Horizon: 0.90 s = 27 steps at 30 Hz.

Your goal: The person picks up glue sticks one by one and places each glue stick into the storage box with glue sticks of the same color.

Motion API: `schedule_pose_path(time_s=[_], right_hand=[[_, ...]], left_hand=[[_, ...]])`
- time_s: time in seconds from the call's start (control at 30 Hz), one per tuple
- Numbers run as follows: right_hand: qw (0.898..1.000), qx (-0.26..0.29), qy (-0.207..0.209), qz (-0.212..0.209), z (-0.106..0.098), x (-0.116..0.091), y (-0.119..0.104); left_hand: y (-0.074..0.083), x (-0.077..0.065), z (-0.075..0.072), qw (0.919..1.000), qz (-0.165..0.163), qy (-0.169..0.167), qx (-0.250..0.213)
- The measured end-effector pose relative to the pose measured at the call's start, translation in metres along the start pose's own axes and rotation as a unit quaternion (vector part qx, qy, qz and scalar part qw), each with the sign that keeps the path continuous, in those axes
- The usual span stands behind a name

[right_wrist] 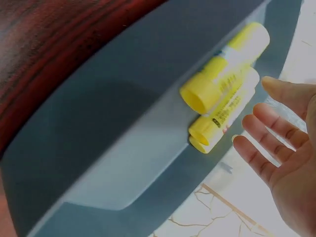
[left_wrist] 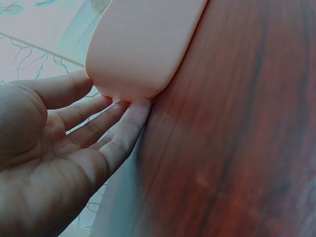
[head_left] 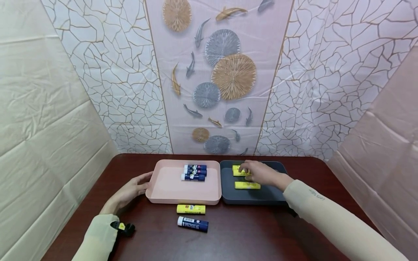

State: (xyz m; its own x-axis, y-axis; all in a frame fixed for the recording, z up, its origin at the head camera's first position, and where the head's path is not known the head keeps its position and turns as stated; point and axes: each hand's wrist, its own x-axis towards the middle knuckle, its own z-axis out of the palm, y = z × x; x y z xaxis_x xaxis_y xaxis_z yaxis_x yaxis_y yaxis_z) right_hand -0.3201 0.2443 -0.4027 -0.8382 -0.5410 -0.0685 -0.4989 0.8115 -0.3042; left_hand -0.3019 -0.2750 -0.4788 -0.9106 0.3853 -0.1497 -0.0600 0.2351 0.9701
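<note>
My left hand (head_left: pixel 132 192) rests its fingertips on the left end of the pink tray (head_left: pixel 183 197); in the left wrist view the extended fingers (left_wrist: pixel 98 123) meet its outer wall. Over the dark grey tray (head_left: pixel 274 197), my right hand (head_left: pixel 261 174) hovers with fingers spread and nothing held. Below it in that tray lie yellow glue sticks: one nearer the front (head_left: pixel 247 185), others (head_left: pixel 239 170) behind and partly covered by the hand. The right wrist view shows the front yellow glue stick (right_wrist: pixel 224 69) apart from the thumb and fingertips. Three blue glue sticks (head_left: pixel 195 172) lie side by side in the pink tray.
In front of the pink tray, a yellow glue stick (head_left: pixel 191 209) and a blue glue stick with a white cap (head_left: pixel 192 224) lie on the dark red-brown table (head_left: pixel 156 239). Patterned cloth (head_left: pixel 215 119) hangs behind the table, plain cloth at both sides.
</note>
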Motion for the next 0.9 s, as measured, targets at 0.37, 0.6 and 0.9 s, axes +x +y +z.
schedule_pose_path(time_s=[0.37,0.6,0.9], right_hand=[[0.998,0.03,0.048,-0.035,-0.016,-0.001,-0.008],[0.992,0.093,0.071,-0.052,-0.026,-0.003,-0.024],[0.988,0.137,0.055,-0.053,-0.025,-0.014,-0.063]], left_hand=[[0.0,0.0,0.0,1.0,0.002,0.002,0.001],[0.001,-0.002,0.002,1.0,0.007,-0.002,0.003],[0.001,-0.003,0.003,0.9998,0.017,-0.009,0.0]])
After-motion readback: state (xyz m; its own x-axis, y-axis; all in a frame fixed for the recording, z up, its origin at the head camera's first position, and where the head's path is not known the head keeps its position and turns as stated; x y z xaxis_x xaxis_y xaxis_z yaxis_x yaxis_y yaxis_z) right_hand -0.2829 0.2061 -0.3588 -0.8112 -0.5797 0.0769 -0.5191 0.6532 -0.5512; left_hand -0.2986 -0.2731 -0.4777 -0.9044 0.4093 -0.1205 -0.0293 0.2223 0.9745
